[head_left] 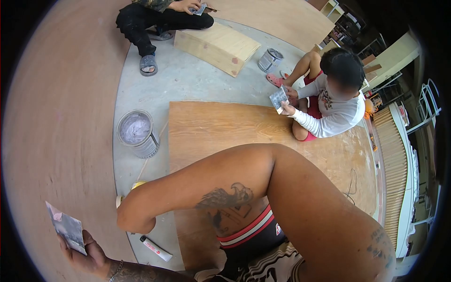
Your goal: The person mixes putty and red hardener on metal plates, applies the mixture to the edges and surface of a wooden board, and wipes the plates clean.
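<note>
My left hand (91, 256), at the lower left, is closed on a flat metal plate (70, 229) with a small pinkish smear near its top corner. My right arm reaches across the middle of the view, and my right hand (136, 218) is low over the floor with its fingers hidden beneath it. Just behind that hand, a yellow round item (139, 184) and a pale rim (119, 201) show in part. A white tube (156, 248) with a black cap lies below it. Further up stands an open can (136, 129) of pale grey-purple paste.
Wooden sheets lie at left (61, 117) and centre (211, 127). A seated person (338, 108) in a white top holds a plate at right. Another person (155, 23) sits at the top by a wooden box (216, 44). A second can (270, 60) stands nearby.
</note>
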### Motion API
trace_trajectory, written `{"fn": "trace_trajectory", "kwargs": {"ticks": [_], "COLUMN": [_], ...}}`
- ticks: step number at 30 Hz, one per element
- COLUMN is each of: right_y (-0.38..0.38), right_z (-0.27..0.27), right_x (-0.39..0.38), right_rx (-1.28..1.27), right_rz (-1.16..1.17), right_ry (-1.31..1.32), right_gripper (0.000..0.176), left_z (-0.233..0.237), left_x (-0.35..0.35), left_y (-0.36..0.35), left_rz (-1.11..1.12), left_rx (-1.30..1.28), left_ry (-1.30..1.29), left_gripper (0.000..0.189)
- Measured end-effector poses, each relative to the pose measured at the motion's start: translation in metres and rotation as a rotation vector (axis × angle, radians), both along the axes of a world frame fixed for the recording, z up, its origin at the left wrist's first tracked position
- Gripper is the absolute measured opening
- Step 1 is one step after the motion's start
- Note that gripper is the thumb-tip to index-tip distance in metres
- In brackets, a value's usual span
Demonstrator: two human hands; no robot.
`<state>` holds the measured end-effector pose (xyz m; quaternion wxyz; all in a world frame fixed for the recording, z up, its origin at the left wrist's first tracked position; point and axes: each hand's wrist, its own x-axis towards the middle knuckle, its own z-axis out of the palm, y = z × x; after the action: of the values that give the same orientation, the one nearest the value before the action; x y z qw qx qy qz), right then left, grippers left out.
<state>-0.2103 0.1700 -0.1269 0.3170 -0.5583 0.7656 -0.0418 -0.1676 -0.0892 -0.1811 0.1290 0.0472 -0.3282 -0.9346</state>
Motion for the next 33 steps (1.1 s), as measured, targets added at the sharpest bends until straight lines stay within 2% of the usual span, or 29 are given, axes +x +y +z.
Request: {"fn": "trace_trajectory", "kwargs": {"ticks": [2,6,8,9,10,11,12,14,16,17,19,20,22,24,26,27,28,30,33], "right_y": [0.0,0.0,0.011,0.013,0.019,0.016,0.022,0.022,0.011,0.003,-0.003,-0.003,-0.008,-0.008,0.018,0.036,0.053,0.063,0.067], "right_z": [0.002,0.012,0.027,0.016,0.001,0.018,0.012,0.017,0.032,0.026,0.025,0.023,0.002,-0.009,-0.041,-0.071,-0.109,-0.111,-0.042], "right_x": [0.0,-0.005,-0.006,-0.007,-0.004,-0.009,-0.006,-0.01,-0.011,-0.011,-0.011,-0.012,0.006,0.034,0.073,0.095,0.118,0.171,0.266], "right_rx": [-0.029,0.003,0.047,0.015,-0.009,0.157,0.105,-0.014,-0.063,-0.083,-0.05,-0.028,0.056,0.167,-0.037,-0.026,-0.066,-0.093,-0.064], "right_rz": [0.001,-0.016,-0.047,-0.062,-0.12,-0.127,-0.178,-0.168,-0.212,-0.115,-0.262,-0.248,-0.253,-0.398,-0.388,-0.418,-0.474,-0.635,-1.182], "right_ry": [-0.009,-0.052,-0.116,-0.164,-0.22,-0.324,-0.325,-0.269,-0.254,-0.301,-0.205,-0.233,-0.334,-0.436,-0.361,-0.394,-0.355,-0.303,-0.256], "right_gripper": [0.025,0.018,0.024,0.033,0.042,0.046,0.054,0.055,0.055,0.055,0.053,0.053,0.05,0.041,0.043,0.043,0.043,0.044,0.046], "left_z": [-0.001,-0.007,0.013,0.023,0.019,0.018,0.013,0.005,-0.002,0.011,0.031,0.045,0.071,0.091,0.106,0.115,0.118,0.144,0.191], "left_x": [-0.001,0.0,0.004,0.002,0.003,0.001,-0.003,-0.012,-0.015,-0.011,-0.012,-0.012,-0.006,0.0,0.012,0.025,0.04,0.075,0.154], "left_y": [-0.004,-0.011,0.015,0.027,0.024,0.026,0.029,0.038,0.039,0.048,0.057,0.064,0.068,0.077,0.082,0.083,0.082,0.078,0.073], "left_rz": [-0.179,-0.062,0.068,0.128,-0.027,-0.058,0.058,0.212,0.051,-0.001,-0.161,-0.224,-0.264,-0.331,-0.422,-0.438,-0.468,-0.513,-0.556], "left_rx": [0.02,0.034,0.079,0.097,0.179,0.239,0.264,0.225,0.365,0.421,0.508,0.559,0.586,0.607,0.651,0.665,0.631,0.606,0.593], "left_ry": [0.088,-0.024,-0.142,-0.186,-0.05,-0.051,-0.119,-0.224,-0.099,-0.109,-0.079,-0.091,-0.169,-0.258,-0.265,-0.307,-0.359,-0.436,-0.474], "left_gripper": [0.024,0.032,0.038,0.04,0.041,0.041,0.038,0.025,0.021,0.02,0.024,0.024,0.025,0.025,0.025,0.025,0.025,0.025,0.023]}}
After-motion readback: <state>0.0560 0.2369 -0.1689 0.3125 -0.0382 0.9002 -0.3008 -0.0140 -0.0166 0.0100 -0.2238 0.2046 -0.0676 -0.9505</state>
